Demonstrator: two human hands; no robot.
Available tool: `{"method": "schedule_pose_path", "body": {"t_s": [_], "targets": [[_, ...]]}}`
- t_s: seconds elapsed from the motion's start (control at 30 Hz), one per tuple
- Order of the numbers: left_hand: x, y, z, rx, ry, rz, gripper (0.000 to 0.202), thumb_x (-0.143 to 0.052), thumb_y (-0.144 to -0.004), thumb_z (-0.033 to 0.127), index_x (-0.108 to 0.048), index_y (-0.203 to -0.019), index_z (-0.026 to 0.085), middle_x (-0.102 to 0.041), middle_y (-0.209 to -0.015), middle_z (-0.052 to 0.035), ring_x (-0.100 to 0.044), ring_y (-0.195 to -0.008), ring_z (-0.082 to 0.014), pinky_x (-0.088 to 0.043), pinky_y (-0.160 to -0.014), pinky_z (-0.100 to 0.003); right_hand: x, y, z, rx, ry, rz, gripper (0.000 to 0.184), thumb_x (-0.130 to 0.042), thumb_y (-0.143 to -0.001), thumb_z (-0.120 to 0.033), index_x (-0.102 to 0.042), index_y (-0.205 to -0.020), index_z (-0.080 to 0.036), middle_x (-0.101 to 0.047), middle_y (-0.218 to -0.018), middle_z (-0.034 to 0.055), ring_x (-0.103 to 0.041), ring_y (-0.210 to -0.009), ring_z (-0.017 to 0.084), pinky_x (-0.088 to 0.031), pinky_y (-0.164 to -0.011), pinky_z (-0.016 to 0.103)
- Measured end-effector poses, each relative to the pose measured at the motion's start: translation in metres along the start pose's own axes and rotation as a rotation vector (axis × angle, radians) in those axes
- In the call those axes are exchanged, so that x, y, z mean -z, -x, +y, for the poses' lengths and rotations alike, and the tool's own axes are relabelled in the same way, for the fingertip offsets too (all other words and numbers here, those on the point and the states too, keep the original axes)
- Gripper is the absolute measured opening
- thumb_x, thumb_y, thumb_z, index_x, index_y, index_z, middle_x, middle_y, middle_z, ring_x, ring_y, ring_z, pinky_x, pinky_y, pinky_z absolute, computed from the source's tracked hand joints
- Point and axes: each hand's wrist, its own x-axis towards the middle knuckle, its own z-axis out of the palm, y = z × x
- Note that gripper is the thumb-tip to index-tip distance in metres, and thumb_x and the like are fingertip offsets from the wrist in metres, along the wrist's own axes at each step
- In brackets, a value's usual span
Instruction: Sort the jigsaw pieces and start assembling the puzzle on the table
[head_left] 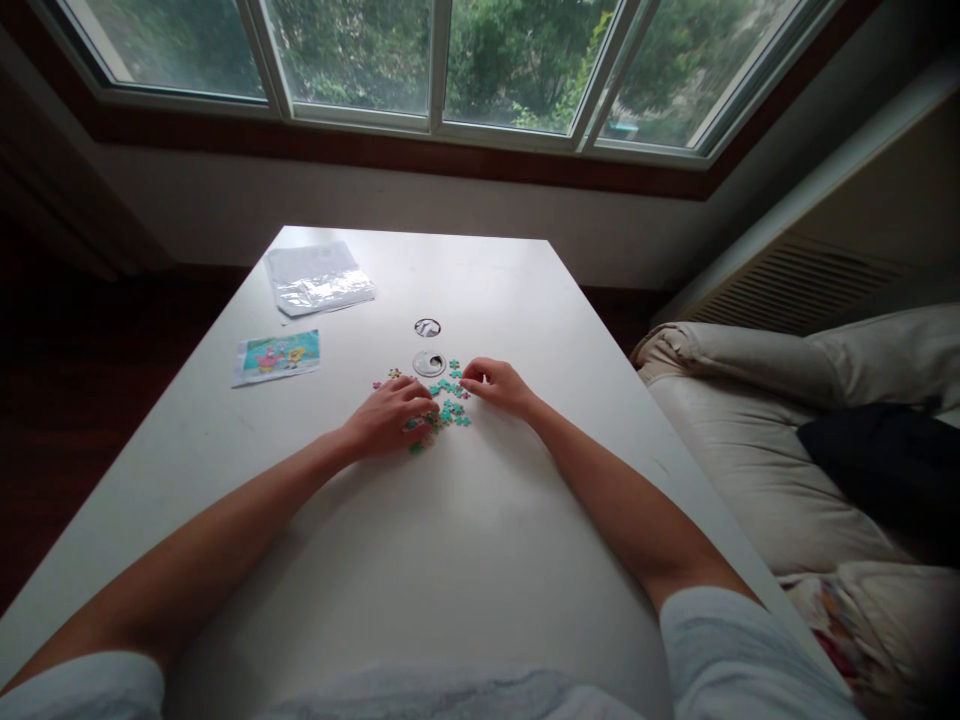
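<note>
Room in a home, apparently a living room, as indicated by the padded sofa (720, 480) beside a white table (450, 560) bearing puzzle pieces (457, 409), the wide window (439, 70) facing trees (510, 60), and the dark floor (90, 380).

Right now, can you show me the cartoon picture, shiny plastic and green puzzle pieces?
Cartoon picture (279, 356): head view, middle of its print.
Shiny plastic (321, 289): head view, its glossy part.
Green puzzle pieces (448, 410): head view, middle of the cluster.

Small, mostly green pieces (457, 408) are loosely clustered; a few pinkish ones (377, 385) are strewn toward the far left.
</note>
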Motion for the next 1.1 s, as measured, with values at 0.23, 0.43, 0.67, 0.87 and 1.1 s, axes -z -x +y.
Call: {"method": "schedule_pose_path", "body": {"t_s": [0.23, 0.43, 0.67, 0.87, 1.1], "targets": [[-0.007, -0.001, 0.01, -0.006, -0.036, -0.028, 0.021, -0.059, -0.096, 0.033, -0.068, -0.113, 0.026, -0.066, -0.115, -0.0066, -0.053, -0.11, -0.0255, -0.041, -0.101, -0.043, 0.012, -0.003, 0.015, -0.149, 0.186, 0.009, 0.014, -0.063, -0.08, -0.03, -0.069, -0.077, -0.018, -0.063, -0.069, -0.0018, -0.05, -0.064, 0.012, -0.036, -0.064, 0.025], [-0.005, -0.003, 0.012, -0.002, -0.037, -0.003, 0.015, -0.055, -0.098, 0.027, -0.071, -0.097, 0.025, -0.068, -0.106, -0.0055, -0.053, -0.104, -0.0235, -0.04, -0.096, -0.04, 0.007, -0.001, 0.01, -0.023, 0.27, 0.007, 0.011, -0.067, -0.081, -0.027, -0.065, -0.074, -0.019, -0.059, -0.069, -0.0017, -0.049, -0.067, 0.012, -0.034, -0.065, 0.025], [-0.001, -0.002, 0.004, 0.152, -0.079, 0.102, 0.019, -0.053, -0.098, 0.028, -0.069, -0.091, 0.022, -0.069, -0.101, -0.0066, -0.055, -0.1, -0.0242, -0.042, -0.089, -0.04, 0.003, 0.001, 0.006, 0.1, 0.224, 0.007, 0.012, -0.064, -0.088, -0.028, -0.066, -0.078, -0.02, -0.06, -0.073, -0.0002, -0.05, -0.07, 0.014, -0.037, -0.069, 0.027], [0.004, 0.001, -0.024, 0.345, -0.103, 0.148, 0.021, -0.051, -0.094, 0.026, -0.069, -0.084, 0.021, -0.068, -0.096, -0.0068, -0.056, -0.093, -0.0235, -0.045, -0.087, -0.04, -0.004, 0.007, -0.011, 0.265, 0.198, -0.109, 0.009, -0.064, -0.091, -0.026, -0.067, -0.085, -0.02, -0.062, -0.077, 0.0014, -0.053, -0.075, 0.015, -0.041, -0.073, 0.027], [-0.001, 0.004, -0.033, 0.359, -0.149, 0.143, 0.013, -0.058, -0.088, 0.028, -0.069, -0.084, 0.021, -0.065, -0.094, -0.0075, -0.055, -0.092, -0.0248, -0.046, -0.085, -0.041, -0.025, 0.012, -0.032, 0.399, 0.336, -0.125, 0.016, -0.062, -0.095, -0.029, -0.069, -0.108, -0.023, -0.065, -0.097, 0.0069, -0.054, -0.093, 0.022, -0.043, -0.084, 0.034]]}}
